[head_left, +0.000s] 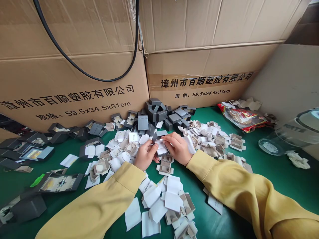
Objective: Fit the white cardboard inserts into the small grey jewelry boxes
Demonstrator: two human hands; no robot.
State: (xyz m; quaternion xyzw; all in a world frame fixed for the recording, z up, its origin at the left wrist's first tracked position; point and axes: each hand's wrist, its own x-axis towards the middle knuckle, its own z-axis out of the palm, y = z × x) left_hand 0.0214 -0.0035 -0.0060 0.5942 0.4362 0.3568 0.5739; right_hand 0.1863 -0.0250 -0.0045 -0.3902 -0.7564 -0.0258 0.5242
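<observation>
A small dark grey hinged box (pixel 162 153) with a white inside is held in front of me, its lid raised. My left hand (pixel 146 154) grips its left side between thumb and fingers. My right hand (pixel 178 147) is closed at its right side, with the fingertips on the box's edge and its white inside; their exact grip is partly hidden. Under and around the hands lie folded white paper pieces (pixel 124 156) and grey cardboard inserts (pixel 165 165). Just behind the hands is a heap of dark grey boxes (pixel 143 122).
Two large cardboard cartons (pixel 99 96) stand along the back, with a black cable (pixel 94 79) hanging before them. Open grey boxes (pixel 61 182) lie at left on the green table (pixel 264 181). A red snack bag (pixel 243 116) and a clear plastic cup (pixel 286 136) lie at right.
</observation>
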